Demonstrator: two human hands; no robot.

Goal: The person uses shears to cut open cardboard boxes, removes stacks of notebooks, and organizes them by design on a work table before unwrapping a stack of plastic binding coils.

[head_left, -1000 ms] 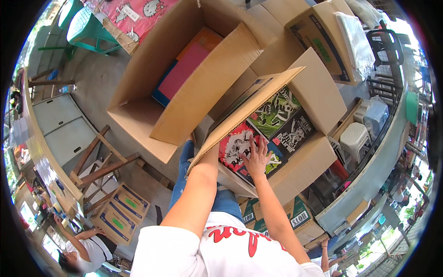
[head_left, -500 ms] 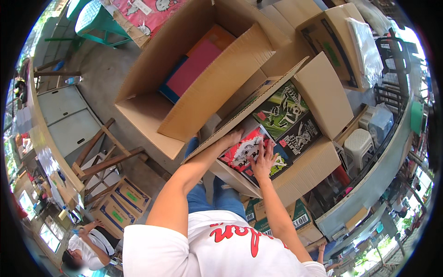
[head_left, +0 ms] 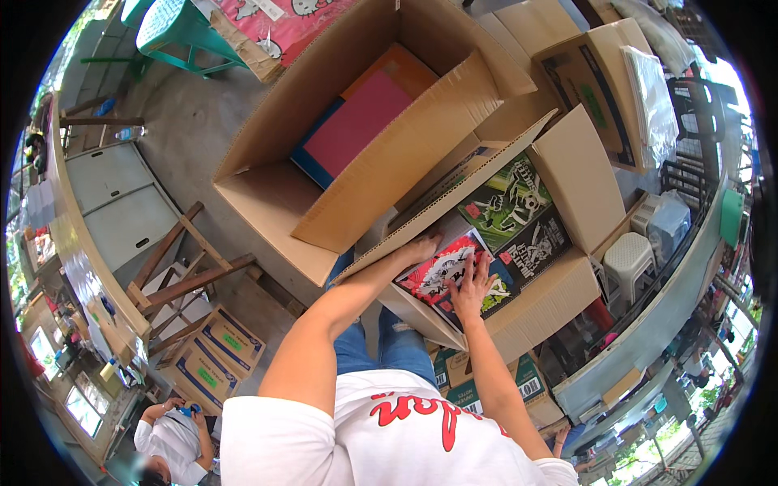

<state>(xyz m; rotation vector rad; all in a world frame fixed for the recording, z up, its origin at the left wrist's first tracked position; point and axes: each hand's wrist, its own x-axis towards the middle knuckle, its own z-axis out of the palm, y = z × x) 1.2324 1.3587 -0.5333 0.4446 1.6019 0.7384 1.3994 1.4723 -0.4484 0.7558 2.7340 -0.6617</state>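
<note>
An open cardboard box (head_left: 539, 312) in front of me holds notebooks with printed covers. Green-and-black ones (head_left: 509, 202) lie at its far side, and black-and-white ones (head_left: 536, 245) at the right. On the near left, a red-covered notebook (head_left: 433, 271) sits on top, its white page edge showing. My right hand (head_left: 472, 292) lies on this notebook with fingers spread. Down between its far left edge and the raised box flap reaches my left hand (head_left: 427, 245); its fingertips are hidden, so whether they grip cannot be seen.
A taller open carton (head_left: 267, 194) with pink, blue and orange flat items inside stands beyond my left arm. Closed cartons (head_left: 215, 360) sit at the lower left, near a wooden trestle (head_left: 174, 259). White plastic stools (head_left: 630, 257) stand on the right. Another person (head_left: 174, 441) is at lower left.
The view has shifted a little, moving the boxes slightly right and down in the picture. My hands keep almost the same places at the red notebook. The other person's arms have moved.
</note>
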